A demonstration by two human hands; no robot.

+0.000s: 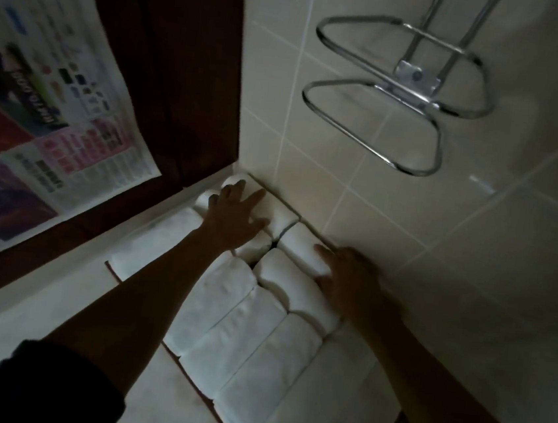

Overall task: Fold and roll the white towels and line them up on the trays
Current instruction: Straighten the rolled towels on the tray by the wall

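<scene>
Dark wood panelling [183, 63] is carrying a printed poster [43, 83] at the left. White rolled towels [240, 338] are lying side by side in rows on the tray [185, 373], reaching from its near edge to its far corner. The left hand [235, 217] is lying flat, fingers spread, on the rolls at the far corner. The right hand [350, 277] is resting flat, fingers straight, on rolls along the tray's right edge, beside the tiled wall [473, 249]. Above, 1 chrome rack [396, 96] is hanging on the tiles.
</scene>
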